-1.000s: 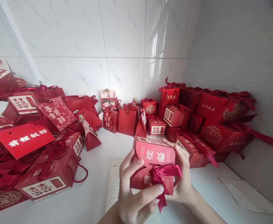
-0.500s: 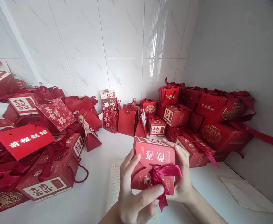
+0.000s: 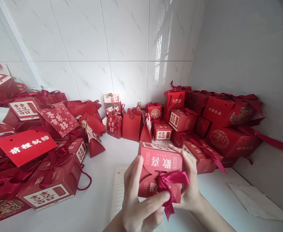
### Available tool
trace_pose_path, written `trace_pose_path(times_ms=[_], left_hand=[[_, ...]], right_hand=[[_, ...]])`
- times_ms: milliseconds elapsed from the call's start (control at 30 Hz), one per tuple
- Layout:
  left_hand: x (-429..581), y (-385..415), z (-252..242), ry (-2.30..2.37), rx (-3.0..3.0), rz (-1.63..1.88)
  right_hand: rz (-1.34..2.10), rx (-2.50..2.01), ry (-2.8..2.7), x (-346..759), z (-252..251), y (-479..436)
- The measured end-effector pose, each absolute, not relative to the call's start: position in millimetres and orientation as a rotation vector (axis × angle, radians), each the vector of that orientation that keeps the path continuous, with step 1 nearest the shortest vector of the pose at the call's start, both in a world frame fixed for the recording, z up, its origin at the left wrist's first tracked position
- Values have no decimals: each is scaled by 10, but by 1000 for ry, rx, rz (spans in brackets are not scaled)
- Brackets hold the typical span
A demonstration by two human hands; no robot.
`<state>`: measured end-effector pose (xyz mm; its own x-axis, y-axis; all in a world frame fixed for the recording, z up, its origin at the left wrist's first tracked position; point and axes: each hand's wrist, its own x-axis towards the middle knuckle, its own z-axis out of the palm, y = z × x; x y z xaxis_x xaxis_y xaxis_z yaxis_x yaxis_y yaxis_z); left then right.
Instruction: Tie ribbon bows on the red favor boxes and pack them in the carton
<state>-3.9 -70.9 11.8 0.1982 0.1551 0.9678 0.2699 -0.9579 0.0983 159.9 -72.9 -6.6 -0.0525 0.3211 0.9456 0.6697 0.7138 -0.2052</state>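
A red gift box (image 3: 159, 161) with pale lettering is held up above the white table, between my two hands. Its curved flaps meet at a slot, where a dark pink satin ribbon (image 3: 176, 178) is tied with loose ends hanging down. My left hand (image 3: 141, 199) grips the box's left side, its thumb pressing on the ribbon near the lower front. From the right, my right hand (image 3: 189, 177) wraps the side of the box, fingers over the top edge. The underside of the box is hidden. Below it lies a lined notebook (image 3: 117, 190), partly covered by my left hand.
Red gift boxes with ribbons (image 3: 49, 180) are piled on the left. Another stack of boxes (image 3: 228, 138) stands at the right wall. Small upright bags (image 3: 132, 125) line the tiled back wall. A white cloth or paper (image 3: 257, 201) lies at the right on the white table (image 3: 93, 206).
My left fingers have shifted slightly on the box's left edge, with the index finger now more bent. The box has moved barely to the right; the grip of my right hand looks the same.
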Motion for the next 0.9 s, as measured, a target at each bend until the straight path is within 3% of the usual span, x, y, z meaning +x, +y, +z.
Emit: trace_pose_path(times_ms=[300,900], left_hand=[[56,-715,10,-406,-2224,-2073],[-55,-725,119,-445,-2336,-1826]], right_hand=[[-250,-734,-1662,1601,-73,-722],[-331,-780,-1660,1605,-37,-732]])
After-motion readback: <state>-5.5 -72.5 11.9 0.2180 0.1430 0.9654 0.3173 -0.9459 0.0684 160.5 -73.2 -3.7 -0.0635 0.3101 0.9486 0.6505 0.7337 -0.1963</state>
